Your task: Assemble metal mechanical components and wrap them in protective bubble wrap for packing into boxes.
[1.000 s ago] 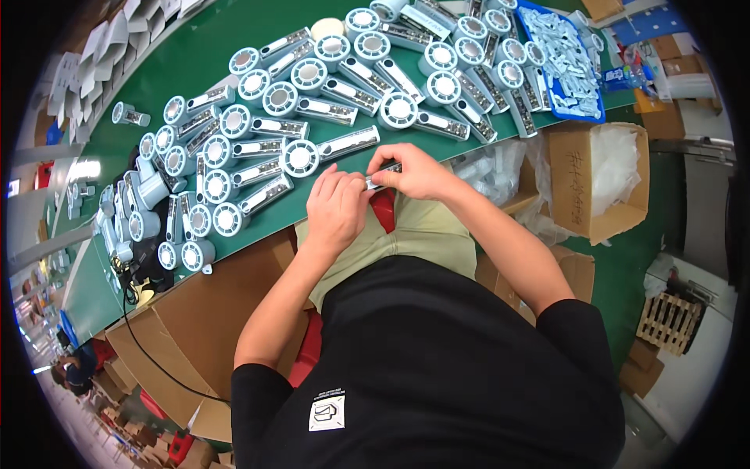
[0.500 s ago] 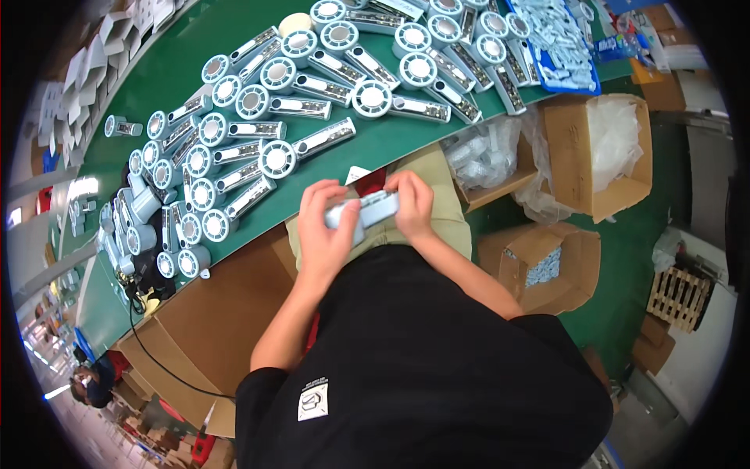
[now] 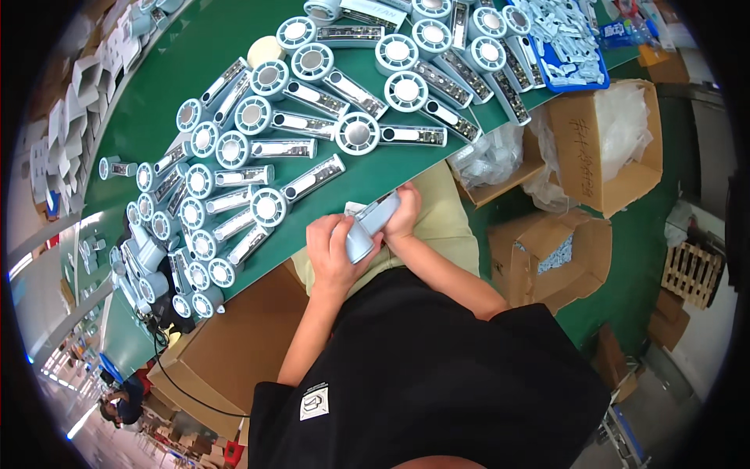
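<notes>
Over my lap, just off the table edge, I hold a light-blue handheld fan (image 3: 380, 216) in both hands. My left hand (image 3: 330, 256) is closed round its wider end, thumb along the side. My right hand (image 3: 404, 213) grips the other end, its fingers wrapped over the handle. The fan lies tilted, its far end up to the right; its underside is hidden. Nearest to my hands on the table is another light-blue fan (image 3: 269, 208), its round grille facing up and a circuit board showing in its open handle.
Many similar fans cover the green table (image 3: 328, 178). A blue tray (image 3: 598, 81) of small light-blue parts stands at the far right. Cardboard boxes with clear plastic bags (image 3: 625, 129) and a carton (image 3: 582, 270) of small parts sit right. A large carton (image 3: 226, 344) stands left of my lap.
The fan has turned, its right end now tilted further away from me. My right hand has moved slightly with it, and the whole view has shifted a little.
</notes>
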The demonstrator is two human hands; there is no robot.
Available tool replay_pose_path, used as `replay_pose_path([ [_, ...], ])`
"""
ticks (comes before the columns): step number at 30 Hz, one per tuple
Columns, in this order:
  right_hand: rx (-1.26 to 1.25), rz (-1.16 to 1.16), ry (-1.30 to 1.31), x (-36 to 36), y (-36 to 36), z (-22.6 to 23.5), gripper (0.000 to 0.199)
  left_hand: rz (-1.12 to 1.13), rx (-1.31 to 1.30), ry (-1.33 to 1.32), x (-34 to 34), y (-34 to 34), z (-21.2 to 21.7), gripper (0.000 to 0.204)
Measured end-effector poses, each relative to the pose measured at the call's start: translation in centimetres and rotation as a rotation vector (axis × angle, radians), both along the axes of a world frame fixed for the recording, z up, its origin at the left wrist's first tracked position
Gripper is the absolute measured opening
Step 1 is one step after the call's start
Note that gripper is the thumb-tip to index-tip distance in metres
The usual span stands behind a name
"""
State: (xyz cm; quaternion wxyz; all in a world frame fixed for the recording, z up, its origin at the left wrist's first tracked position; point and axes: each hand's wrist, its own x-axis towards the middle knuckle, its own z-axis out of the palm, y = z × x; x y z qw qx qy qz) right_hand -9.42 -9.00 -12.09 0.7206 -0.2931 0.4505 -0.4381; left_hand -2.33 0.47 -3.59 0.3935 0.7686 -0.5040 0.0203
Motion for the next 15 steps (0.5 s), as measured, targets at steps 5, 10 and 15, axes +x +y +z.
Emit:
replay_pose_path([
  [5,0.034,-0.104,0.114,0.2,-0.5,-1.3,0.027,-0.081,0.056,0.036,0.8,-1.5,0.1,0.067],
  [10,-0.037,-0.002,0.016,-1.2,-1.7,-0.8,0.025,-0.055,0.112,0.096,0.8,-1.9,1.1,0.062],
  [15,-0.527,0.129,0.118,-6.0,-1.5,7.1,0.017,-0.361,0.110,0.545,1.1,1.1,5.3,0.042],
])
